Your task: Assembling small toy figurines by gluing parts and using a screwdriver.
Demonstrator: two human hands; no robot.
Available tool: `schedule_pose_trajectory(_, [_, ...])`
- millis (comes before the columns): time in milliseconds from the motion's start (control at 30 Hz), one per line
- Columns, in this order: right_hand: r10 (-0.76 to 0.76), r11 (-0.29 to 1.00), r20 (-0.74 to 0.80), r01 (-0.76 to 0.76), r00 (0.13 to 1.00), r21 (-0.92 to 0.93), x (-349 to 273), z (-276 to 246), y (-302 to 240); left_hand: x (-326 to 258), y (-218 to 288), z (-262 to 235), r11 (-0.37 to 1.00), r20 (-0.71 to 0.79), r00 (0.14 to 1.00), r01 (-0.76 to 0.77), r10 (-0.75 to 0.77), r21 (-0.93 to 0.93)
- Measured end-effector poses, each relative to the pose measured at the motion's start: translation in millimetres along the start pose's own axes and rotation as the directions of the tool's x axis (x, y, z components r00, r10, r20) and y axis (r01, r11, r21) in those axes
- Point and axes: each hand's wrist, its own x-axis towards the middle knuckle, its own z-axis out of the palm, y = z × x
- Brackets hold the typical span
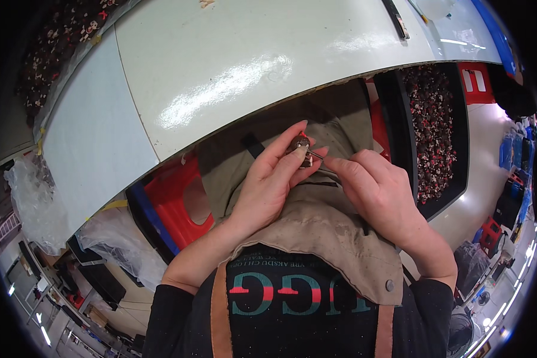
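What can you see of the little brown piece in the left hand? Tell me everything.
The brown piece is small and dark, with red at its top and pale spots. It may be moulded plastic or rubber, but I can't be sure. The left hand grips it over the apron, hiding part of it. A thin tool in the right hand points at it; whether the tip touches is too small to tell.
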Motion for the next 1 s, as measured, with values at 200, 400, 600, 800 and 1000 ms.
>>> schedule_pose_trajectory(200, [0.082, 0.996, -0.025, -0.082, 0.996, -0.033, -1, 9, -9, 4, -9, -4, 0.991, 0.014, 0.994, -0.11, 0.109, 0.078])
schedule_pose_trajectory(400, [0.232, 0.969, -0.106, -0.22, 0.967, 0.112, -3, 29, -12, 7, -11, -1, 0.952, 0.018, 0.974, -0.222, 0.224, 0.211])
schedule_pose_trajectory(600, [0.257, 0.953, -0.19, -0.215, 0.948, 0.215, 2, 34, -15, 14, -11, 3, 0.932, -0.002, 0.953, -0.297, 0.304, 0.208])
schedule_pose_trajectory(800, [0.259, 0.956, -0.173, -0.227, 0.95, 0.184, 0, 32, -15, 32, -6, -8, 0.995, -0.04, 0.998, 0.035, -0.039, -0.094])
schedule_pose_trajectory(1000, [0.285, 0.949, -0.147, -0.257, 0.947, 0.181, -3, 29, -14, 39, 2, -6, 0.975, -0.007, 0.983, 0.183, -0.185, -0.126])
